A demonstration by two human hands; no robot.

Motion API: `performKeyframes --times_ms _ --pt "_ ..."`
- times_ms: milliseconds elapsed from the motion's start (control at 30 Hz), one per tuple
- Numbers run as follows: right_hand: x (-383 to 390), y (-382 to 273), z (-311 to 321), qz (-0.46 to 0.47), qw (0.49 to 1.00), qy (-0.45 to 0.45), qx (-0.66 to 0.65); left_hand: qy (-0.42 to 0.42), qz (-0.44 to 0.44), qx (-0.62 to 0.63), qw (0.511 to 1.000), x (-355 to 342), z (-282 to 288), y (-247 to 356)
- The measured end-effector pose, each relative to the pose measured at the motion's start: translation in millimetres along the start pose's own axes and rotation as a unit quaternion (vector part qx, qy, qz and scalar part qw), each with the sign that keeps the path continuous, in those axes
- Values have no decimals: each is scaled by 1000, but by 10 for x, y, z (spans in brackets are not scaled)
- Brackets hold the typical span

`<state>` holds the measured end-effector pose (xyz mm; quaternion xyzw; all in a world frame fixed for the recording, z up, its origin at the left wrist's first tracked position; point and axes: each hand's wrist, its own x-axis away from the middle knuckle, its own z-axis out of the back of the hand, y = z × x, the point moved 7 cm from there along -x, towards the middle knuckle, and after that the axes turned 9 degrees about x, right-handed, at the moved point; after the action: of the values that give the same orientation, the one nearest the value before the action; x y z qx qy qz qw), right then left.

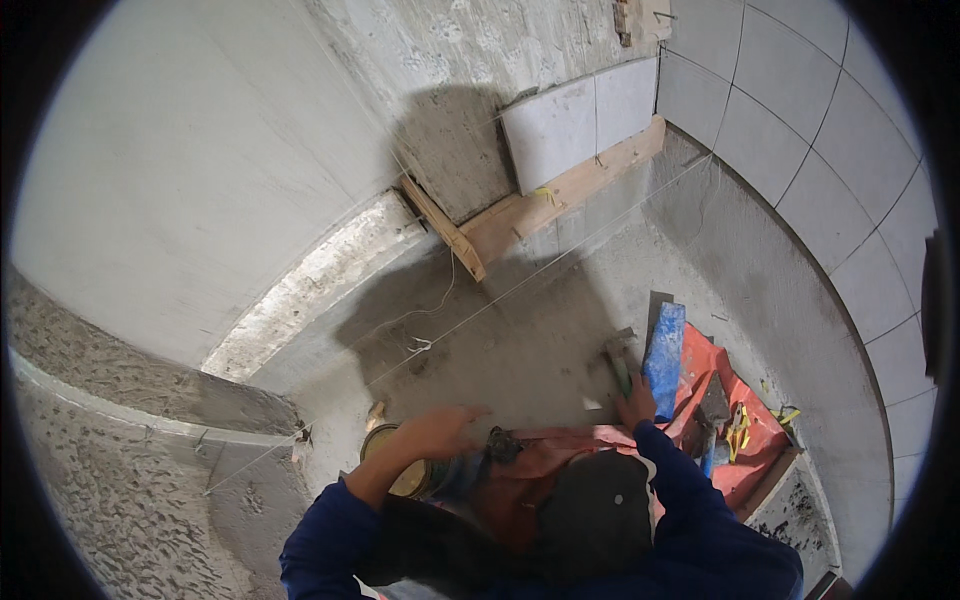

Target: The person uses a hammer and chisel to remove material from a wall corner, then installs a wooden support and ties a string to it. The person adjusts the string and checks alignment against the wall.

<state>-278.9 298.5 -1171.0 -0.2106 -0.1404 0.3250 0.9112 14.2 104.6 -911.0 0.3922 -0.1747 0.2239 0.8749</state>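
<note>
My right hand point(637, 404) is closed round the green handle of what looks like a hammer point(618, 350), its head pointing away from me. Just right of that hand lies a blue plastic piece point(664, 352) on a red sheet point(712, 365). My left hand point(440, 432) hovers in front of me, slightly blurred, its fingers stretched to the right with nothing seen in them. Partly under my left wrist stands a round bucket point(408, 482), yellowish inside. A dark crumpled lump point(503, 445) sits between my hands.
A taut white string point(560, 258) crosses ahead of me. White tiles point(580, 120) rest above a wooden batten point(570, 190), with a short wooden strip point(443, 230) beside it. A trowel point(713, 405) and yellow straps point(738, 432) lie right. Tiled wall point(790, 130) curves along the right.
</note>
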Motion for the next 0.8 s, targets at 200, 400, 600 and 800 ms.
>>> performKeyframes --times_ms 200,400,600,800 --pt "-19 -1 -11 -18 1000 8 17 -31 37 -14 999 -69 -34 -48" --pt "-42 -5 -7 -31 999 -31 28 1 -8 8 1000 -83 171 391" --pt "-21 -50 69 -21 999 -9 27 357 -312 132 870 1291 1365 1762" --pt "-17 -41 60 -29 999 -24 25 357 -541 76 758 1734 1095 2659"
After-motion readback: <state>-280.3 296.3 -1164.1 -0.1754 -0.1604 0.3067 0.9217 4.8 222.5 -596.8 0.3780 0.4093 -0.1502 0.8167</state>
